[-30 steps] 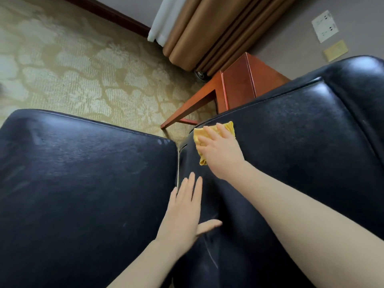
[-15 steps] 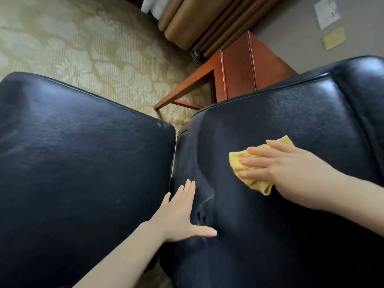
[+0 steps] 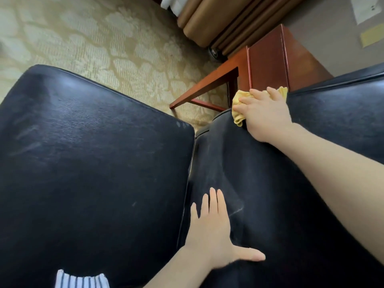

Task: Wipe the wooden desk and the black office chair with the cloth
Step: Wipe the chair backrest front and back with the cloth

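Lying flat on the chair point(image 3: 93, 163), left hand point(image 3: 212, 240) is splayed; right hand point(image 3: 264, 115) grips cloth point(image 3: 239, 109).

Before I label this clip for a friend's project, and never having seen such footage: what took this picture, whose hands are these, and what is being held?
There is no machine here. One camera worn on a person's head looks down at their own two bare hands. The right hand holds a yellow cloth against the far edge of a black chair cushion. The left hand lies flat on the same cushion, fingers spread, and holds nothing. Behind the chair a reddish wooden desk stands on patterned carpet, with curtains beyond.
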{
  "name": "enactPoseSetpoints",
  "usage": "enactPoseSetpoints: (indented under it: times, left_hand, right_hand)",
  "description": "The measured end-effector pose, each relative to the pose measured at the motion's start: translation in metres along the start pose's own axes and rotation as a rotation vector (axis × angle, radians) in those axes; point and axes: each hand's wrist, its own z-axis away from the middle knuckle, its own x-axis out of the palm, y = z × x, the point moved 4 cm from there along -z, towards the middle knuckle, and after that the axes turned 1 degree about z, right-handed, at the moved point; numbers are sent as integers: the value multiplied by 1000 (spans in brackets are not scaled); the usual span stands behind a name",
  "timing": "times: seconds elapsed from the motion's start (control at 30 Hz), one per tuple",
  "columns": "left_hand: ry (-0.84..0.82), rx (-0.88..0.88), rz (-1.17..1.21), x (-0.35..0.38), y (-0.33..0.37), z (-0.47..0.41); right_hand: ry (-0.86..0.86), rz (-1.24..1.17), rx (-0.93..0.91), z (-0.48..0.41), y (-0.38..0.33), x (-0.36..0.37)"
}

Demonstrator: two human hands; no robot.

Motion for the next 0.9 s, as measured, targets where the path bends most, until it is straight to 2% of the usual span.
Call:
enactPoseSetpoints:
  times: [0.1,0.27,0.37,0.47,0.6,0.73,0.8,0.9]
  left_hand:
    - [35,3,18,-1,-2,-1]
    - [-4,75,33,-9,-12,-1]
    - [-55,133,-130,-17,-17,-4]
    - [-63,162,-274,-22,-27,-3]
    - [-111,109,-337,-7,-41,11]
    - [-171,58,-216,24,-42,40]
    - [-182,44,-224,32,-45,51]
    - [-201,41,-302,41,-45,65]
  right_hand:
    - [-61,67,-8,-11,-33,13]
    - [-120,134,-167,8,-77,34]
    - [-149,77,-250,40,-97,44]
    - [-144,-30,-237,75,-103,46]
    - [-114,-128,-252,137,-105,40]
    - [0,-166,-304,220,-77,29]
    - [63,-161,-284,248,-48,16]
    - [46,-95,-219,266,-2,11]
